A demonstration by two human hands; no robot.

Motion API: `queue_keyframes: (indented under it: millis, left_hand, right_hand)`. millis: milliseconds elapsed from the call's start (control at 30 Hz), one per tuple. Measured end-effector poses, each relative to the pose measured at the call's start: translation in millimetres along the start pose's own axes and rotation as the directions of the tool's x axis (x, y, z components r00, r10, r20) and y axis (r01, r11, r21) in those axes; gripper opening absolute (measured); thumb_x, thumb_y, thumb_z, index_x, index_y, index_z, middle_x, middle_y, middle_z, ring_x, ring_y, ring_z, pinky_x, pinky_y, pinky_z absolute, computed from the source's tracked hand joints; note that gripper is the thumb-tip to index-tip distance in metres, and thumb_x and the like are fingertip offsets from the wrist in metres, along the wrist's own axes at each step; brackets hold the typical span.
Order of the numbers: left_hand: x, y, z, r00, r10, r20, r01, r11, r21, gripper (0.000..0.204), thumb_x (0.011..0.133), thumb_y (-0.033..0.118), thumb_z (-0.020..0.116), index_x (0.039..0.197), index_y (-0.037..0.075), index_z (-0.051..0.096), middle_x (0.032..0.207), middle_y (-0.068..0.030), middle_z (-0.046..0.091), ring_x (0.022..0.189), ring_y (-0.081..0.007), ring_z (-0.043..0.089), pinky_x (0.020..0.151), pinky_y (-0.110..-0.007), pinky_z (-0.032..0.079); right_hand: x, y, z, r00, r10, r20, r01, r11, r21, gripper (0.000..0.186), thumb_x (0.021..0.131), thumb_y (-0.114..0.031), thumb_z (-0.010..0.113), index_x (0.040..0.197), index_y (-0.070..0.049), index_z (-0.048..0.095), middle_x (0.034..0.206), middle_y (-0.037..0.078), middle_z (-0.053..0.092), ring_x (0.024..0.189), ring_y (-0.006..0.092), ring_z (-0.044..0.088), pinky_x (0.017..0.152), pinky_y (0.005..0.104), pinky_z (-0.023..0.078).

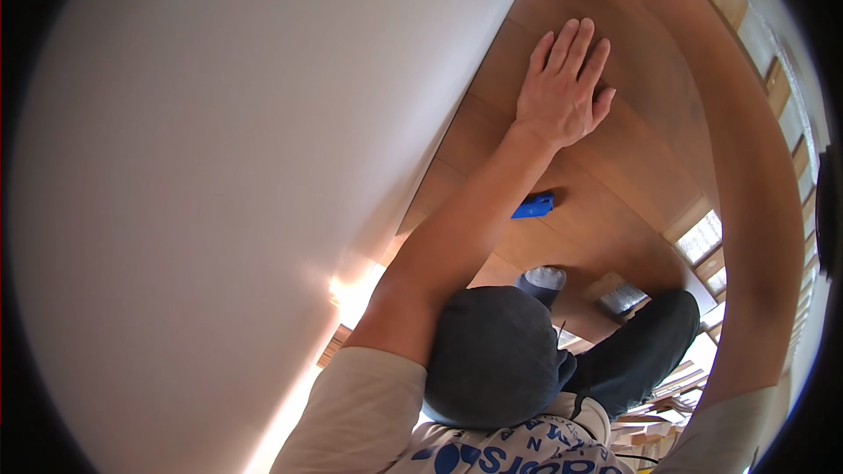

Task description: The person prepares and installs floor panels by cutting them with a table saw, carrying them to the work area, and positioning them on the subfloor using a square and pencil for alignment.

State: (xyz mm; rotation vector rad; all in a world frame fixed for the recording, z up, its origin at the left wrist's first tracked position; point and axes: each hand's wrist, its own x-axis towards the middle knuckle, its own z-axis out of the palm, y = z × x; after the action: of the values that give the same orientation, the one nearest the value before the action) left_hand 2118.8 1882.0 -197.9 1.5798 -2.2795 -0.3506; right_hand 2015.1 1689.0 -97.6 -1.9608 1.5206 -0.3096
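My left hand [565,90] lies flat on the brown wood floor panels [474,132], its fingers spread and nothing in them. Close to its left runs the edge of a large pale wall [228,140]. A blue tool [537,205] lies on the boards beside my left forearm, which covers part of it; its kind does not show. My right arm [746,167] curves up along the right side and runs out past the top edge. The right hand itself is out of the picture.
Along the right, wooden joists [778,86] stand exposed with shiny silvery panels [701,237] between them. My bent dark-clad knee [492,355] and a grey-socked foot [543,281] rest low in the view. Pieces of wood [654,430] lie at the lower right.
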Motion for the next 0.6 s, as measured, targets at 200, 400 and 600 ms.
queue_keyframes:
  millis: [200,400,600]
  left_hand:
    - [-2,-1,1,1.0,-0.002,0.002,0.002,1.0,-0.012,0.063,0.097,0.043,0.065,0.15,0.009,0.058,0.166,-0.0175,0.04,0.154,-0.0328,0.036,0.126,-0.052,0.028]
    - [-3,-1,2,1.0,0.003,-0.006,-0.003,1.0,0.026,0.062,0.097,0.044,0.065,0.149,0.011,0.058,0.164,-0.016,0.043,0.152,-0.0323,0.039,0.124,-0.051,0.031]
    - [-3,-1,4,0.999,0.011,-0.033,-0.01,1.0,0.029,0.061,0.097,0.044,0.066,0.148,0.011,0.059,0.163,-0.0153,0.044,0.151,-0.0318,0.04,0.124,-0.052,0.032]
  right_hand:
    - [-14,-12,12,0.997,-0.012,-0.076,0.012,1.0,-0.001,0.027,0.09,-0.019,0.066,0.098,0.006,0.073,0.093,0.03,0.072,0.092,0.0479,0.07,0.08,0.0505,0.057]
    - [-15,-8,16,0.993,-0.091,-0.073,0.093,0.995,0.028,0.026,0.09,-0.018,0.068,0.1,0.006,0.074,0.094,0.028,0.073,0.093,0.0465,0.071,0.081,0.049,0.057]
    - [-15,-5,18,0.987,-0.095,-0.128,0.099,0.995,0.025,0.026,0.091,-0.019,0.068,0.099,0.004,0.075,0.095,0.028,0.073,0.092,0.0456,0.072,0.083,0.0491,0.058]
